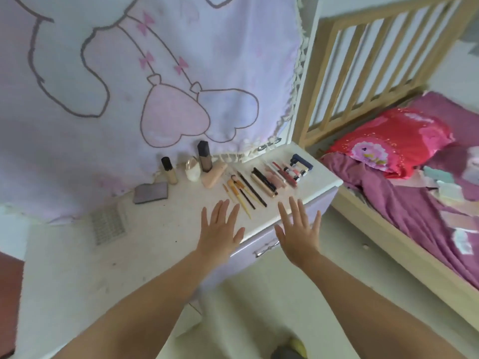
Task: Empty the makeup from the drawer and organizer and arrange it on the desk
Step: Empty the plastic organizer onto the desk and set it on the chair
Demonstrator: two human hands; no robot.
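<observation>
A large lilac cloth with pink hearts and bows (160,73) hangs behind a white desk top (77,255). To the right stands a wooden slatted bed with purple sheets (414,203) and a red flowered pillow (394,141). Both bare hands hover over the desk's front edge, palms down, fingers straight and spread, holding nothing: the left hand (220,229) over the desk top, the right hand (298,234) over the lavender drawer front (259,250). Beyond them makeup lies in a row: a grey flat palette (150,193), two upright foundation bottles with dark caps (204,156), a peach tube (213,174), thin brushes and pencils (246,195), then lipstick tubes (290,172).
</observation>
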